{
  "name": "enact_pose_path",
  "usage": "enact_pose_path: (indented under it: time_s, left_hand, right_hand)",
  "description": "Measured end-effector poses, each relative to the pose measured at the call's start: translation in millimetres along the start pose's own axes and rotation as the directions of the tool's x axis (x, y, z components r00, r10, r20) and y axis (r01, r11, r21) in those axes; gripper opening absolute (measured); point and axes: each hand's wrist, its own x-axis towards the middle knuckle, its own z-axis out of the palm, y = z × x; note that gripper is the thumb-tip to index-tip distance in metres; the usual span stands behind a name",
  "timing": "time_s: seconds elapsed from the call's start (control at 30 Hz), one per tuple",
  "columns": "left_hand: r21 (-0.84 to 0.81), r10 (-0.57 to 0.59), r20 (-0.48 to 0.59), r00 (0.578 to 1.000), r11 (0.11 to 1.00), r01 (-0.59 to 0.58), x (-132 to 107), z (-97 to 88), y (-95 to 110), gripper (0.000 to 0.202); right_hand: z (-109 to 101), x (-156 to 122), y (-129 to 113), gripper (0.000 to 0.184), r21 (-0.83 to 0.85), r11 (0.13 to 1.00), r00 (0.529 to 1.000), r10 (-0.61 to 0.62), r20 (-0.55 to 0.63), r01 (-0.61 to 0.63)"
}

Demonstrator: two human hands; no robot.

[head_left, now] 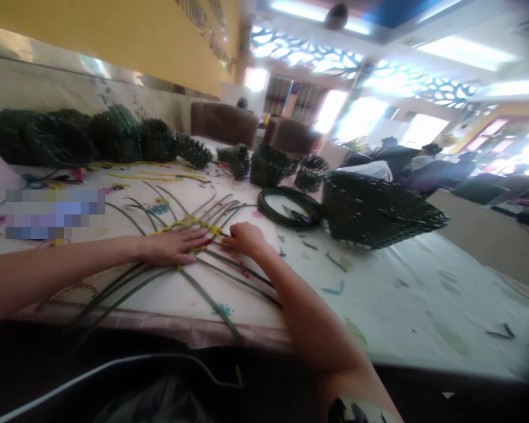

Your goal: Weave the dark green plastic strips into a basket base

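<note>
Flat green strips (209,298) cross on the table and spread outward like spokes, with yellow strands (191,221) woven around their middle. My left hand (174,245) lies flat over this woven centre, fingers stretched out, pressing on it. Something red shows by its fingertips. At the right edge of the weave, my right hand (244,237) has its fingers curled and pinched on a weaving strip beside the yellow strands. The strip's end inside those fingers is hidden.
A green coil (267,212) with a cutting tool (300,215) inside lies to the right, beside a large dark green basket (374,208). Smaller baskets (267,164) line the back. Strip scraps (336,261) lie about. Chairs (223,123) and people (425,155) are farther off.
</note>
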Motion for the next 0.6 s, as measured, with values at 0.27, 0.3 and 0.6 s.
enact_pose_path:
  time_s: [0.27,0.3,0.6]
  left_hand:
    - [0.050,0.131,-0.013,0.991,0.990,-0.130,17,-17.9,-14,0.076]
    - [0.045,0.126,-0.005,0.992,0.991,-0.126,18,-22.7,-16,0.075]
    - [-0.069,0.015,0.058,0.998,0.998,-0.011,-2,-44.3,-35,0.073]
  right_hand:
    - [-6,-4,1,0.030,0.051,0.998,0.998,0.020,0.058,-0.023]
    - [-8,-5,1,0.029,0.081,0.996,0.996,0.022,0.089,-0.029]
    - [-2,-11,-24,0.037,0.522,0.842,0.983,0.050,0.179,-0.138]
